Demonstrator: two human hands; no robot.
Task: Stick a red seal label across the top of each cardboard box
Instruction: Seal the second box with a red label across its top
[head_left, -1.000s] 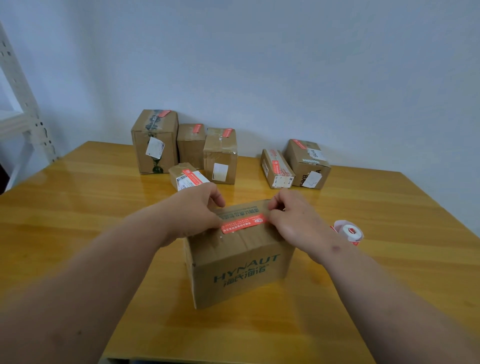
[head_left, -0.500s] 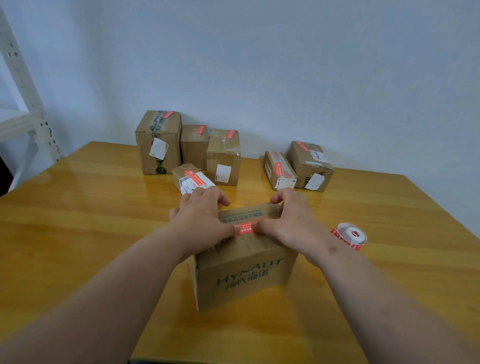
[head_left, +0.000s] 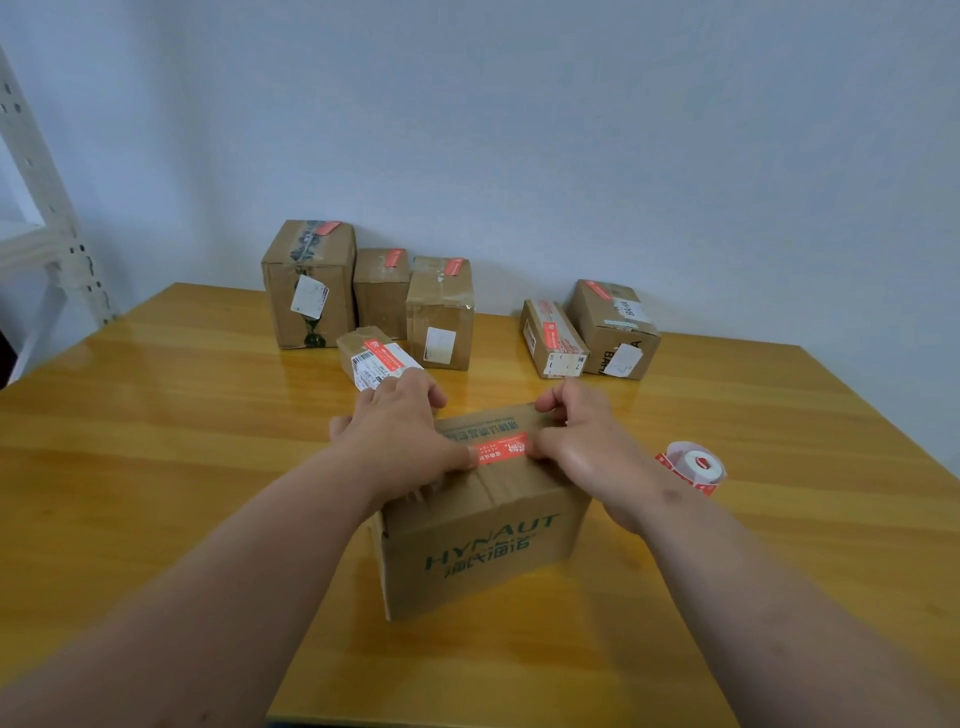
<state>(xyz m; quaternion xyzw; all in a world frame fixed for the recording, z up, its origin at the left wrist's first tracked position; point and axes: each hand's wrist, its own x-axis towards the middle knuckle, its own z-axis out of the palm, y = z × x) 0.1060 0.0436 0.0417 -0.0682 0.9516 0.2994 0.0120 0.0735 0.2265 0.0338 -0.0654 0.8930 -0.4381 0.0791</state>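
Right now both thumbs are pressing the red seal label (head_left: 500, 450) down from either end, the left hand (head_left: 400, 441) and right hand (head_left: 582, 441) lying equally close, their other fingers curling over the far edge of the HYNAUT cardboard box (head_left: 483, 535). Running left to right, the glossy paper strip is lying across the top seam, its long axis between the thumbs. Corrugated and matte, the box is sitting on the near middle of the shiny wooden surface (head_left: 156, 441). Just right, the label roll (head_left: 696, 465) is resting; sealed boxes (head_left: 311, 283) are standing far back.
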